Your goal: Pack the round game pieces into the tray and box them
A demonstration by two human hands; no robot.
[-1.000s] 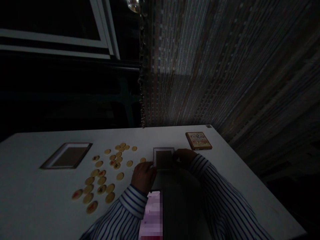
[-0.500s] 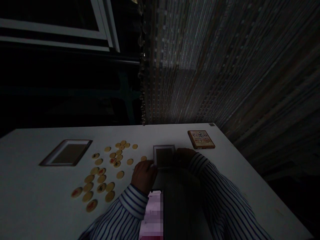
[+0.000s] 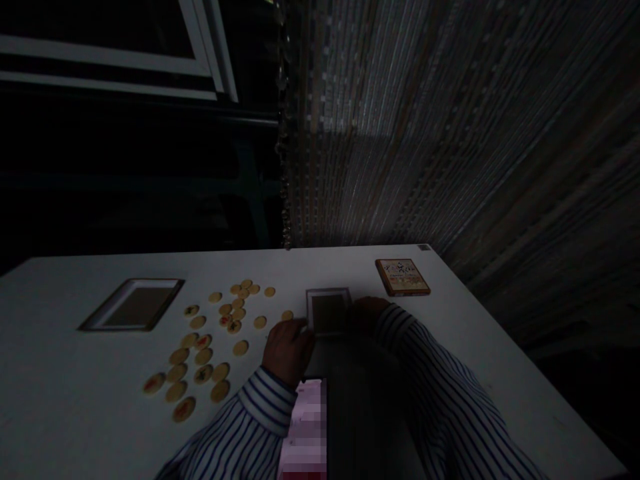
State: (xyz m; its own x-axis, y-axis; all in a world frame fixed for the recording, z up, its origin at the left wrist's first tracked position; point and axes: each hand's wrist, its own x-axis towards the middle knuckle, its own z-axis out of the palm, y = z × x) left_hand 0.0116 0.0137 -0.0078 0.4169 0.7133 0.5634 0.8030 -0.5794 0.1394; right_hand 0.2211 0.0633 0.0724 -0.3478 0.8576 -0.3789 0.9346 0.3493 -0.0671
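Observation:
A small shallow open box (image 3: 328, 292) with a pale rim and brown inside lies in front of me on the table. My left hand (image 3: 287, 350) rests at its near left corner, fingers curled against the edge. At the right side of the box, my right hand (image 3: 369, 312) is closed on the edge, though deep shadow covers most of its fingers. Several round wooden Chinese chess pieces (image 3: 203, 374) are scattered to the left of my left hand, some showing red or black characters. One plain piece (image 3: 287, 315) sits just beyond my left hand.
A larger open tray (image 3: 95, 323) lies at the far left of the white table (image 3: 90, 387). The flat printed box (image 3: 403, 277) stands at the far right. A lit screen (image 3: 305, 427) is below my forearms. Behind the table hangs a striped string curtain (image 3: 350, 167).
Both hands stay at the box with almost no movement. The view has shifted very slightly; the pieces and boxes lie as before.

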